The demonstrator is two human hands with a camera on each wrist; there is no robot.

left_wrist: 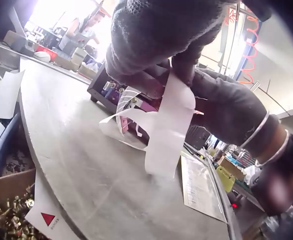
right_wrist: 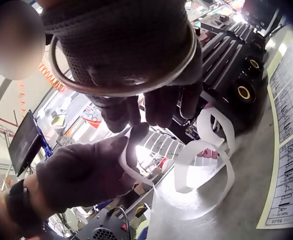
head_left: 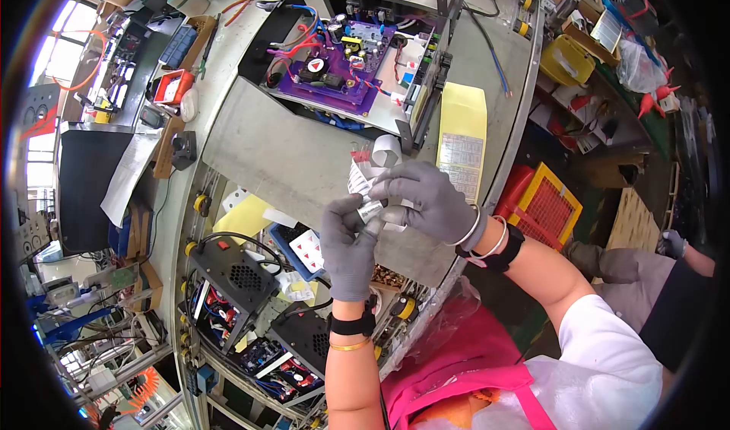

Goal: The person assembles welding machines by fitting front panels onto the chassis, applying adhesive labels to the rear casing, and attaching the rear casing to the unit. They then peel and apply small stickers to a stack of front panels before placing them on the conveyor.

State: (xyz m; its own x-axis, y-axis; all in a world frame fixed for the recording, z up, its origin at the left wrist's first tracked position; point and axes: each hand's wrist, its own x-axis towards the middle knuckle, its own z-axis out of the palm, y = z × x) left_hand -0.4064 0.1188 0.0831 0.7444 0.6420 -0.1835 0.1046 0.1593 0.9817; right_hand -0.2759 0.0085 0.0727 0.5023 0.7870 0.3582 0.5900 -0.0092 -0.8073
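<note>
In the head view, my gloved left hand [head_left: 350, 251] and gloved right hand [head_left: 430, 198] meet over a strip of white labels [head_left: 357, 179]. Both pinch the strip between thumb and fingers. Its loose length curls in wide loops beyond the fingertips, and printed lines run across one stretch of the strip [right_wrist: 164, 145] in the right wrist view. A broad plain piece of the strip [left_wrist: 169, 130] hangs down below the hands in the left wrist view. The fingers hide the part where the two grips come together.
Beyond the hands, a chassis with a purple circuit board [head_left: 334, 72] stands on the grey metal bench [head_left: 266, 137]. A yellow-backed label sheet [head_left: 462, 118] lies to the right. At lower left are a blue tray [head_left: 277, 240] with warning labels and black fan-vented units [head_left: 232, 266]. A box of screws [left_wrist: 9, 215] sits nearby.
</note>
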